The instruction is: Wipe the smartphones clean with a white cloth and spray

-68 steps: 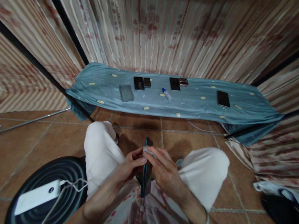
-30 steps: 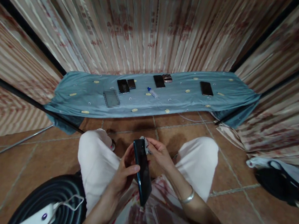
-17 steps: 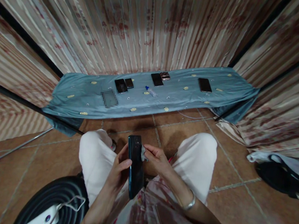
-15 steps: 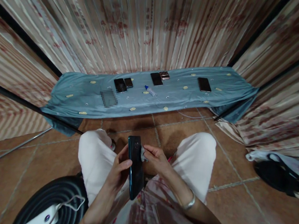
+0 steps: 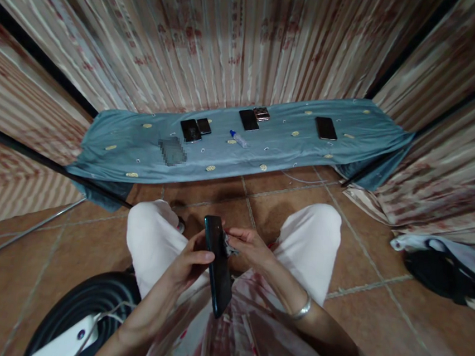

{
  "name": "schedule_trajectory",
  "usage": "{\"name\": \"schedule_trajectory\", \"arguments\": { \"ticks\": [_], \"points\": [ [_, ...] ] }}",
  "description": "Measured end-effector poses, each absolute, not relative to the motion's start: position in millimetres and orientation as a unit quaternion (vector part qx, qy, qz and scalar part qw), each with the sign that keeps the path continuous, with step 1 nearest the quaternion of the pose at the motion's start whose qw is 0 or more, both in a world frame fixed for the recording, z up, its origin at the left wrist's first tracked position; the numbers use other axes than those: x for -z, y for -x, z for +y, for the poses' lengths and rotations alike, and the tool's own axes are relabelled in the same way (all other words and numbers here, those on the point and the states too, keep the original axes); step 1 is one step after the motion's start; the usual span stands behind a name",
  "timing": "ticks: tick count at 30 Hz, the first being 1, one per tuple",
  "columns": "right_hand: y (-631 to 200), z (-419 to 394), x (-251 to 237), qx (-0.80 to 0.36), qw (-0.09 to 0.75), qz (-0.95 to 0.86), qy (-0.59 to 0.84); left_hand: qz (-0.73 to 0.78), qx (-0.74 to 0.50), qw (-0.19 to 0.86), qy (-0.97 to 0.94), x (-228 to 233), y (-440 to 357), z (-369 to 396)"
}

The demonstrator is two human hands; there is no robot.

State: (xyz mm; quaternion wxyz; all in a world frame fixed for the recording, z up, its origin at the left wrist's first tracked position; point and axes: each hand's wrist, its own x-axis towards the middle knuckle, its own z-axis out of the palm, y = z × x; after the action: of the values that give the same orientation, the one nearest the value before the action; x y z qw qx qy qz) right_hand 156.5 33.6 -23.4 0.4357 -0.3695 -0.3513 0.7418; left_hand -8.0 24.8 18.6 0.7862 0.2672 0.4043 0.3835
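A dark smartphone (image 5: 218, 274) with a bluish edge stands tilted over my lap. My left hand (image 5: 191, 262) grips it from the left side, thumb across the near edge and fingers behind. Pinched in the fingers of my right hand (image 5: 251, 247) is a small grey cloth (image 5: 231, 247), pressed at the phone's right side near its top. The cloth is partly hidden by the phone and my fingers.
A bench with a blue cloth cover (image 5: 139, 149) holds several dark phones (image 5: 325, 128) and a small blue-capped bottle (image 5: 238, 138). A white power strip (image 5: 66, 340) lies on a black round stool (image 5: 100, 291) at left. Black poles and striped curtains surround the bench.
The phone has turned slightly, showing less of its face and more of its edge. My right hand and the cloth stay near its upper right side. The view has shifted a little.
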Motion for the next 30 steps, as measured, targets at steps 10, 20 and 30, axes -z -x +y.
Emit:
{"name": "schedule_trajectory", "arguments": {
  "ticks": [10, 20, 30],
  "points": [
    [-152, 33, 24, -0.731, 0.44, -0.335, 0.399, 0.396, -0.421, 0.78, -0.24, -19, 6, 27],
    [-157, 30, 21, -0.749, 0.421, -0.341, 0.381, 0.427, -0.461, 0.732, -0.261, -20, 10, 28],
    [-167, 7, 33, -0.764, 0.382, -0.33, 0.402, 0.416, -0.511, 0.704, -0.265, -26, 24, 42]
  ]
}}
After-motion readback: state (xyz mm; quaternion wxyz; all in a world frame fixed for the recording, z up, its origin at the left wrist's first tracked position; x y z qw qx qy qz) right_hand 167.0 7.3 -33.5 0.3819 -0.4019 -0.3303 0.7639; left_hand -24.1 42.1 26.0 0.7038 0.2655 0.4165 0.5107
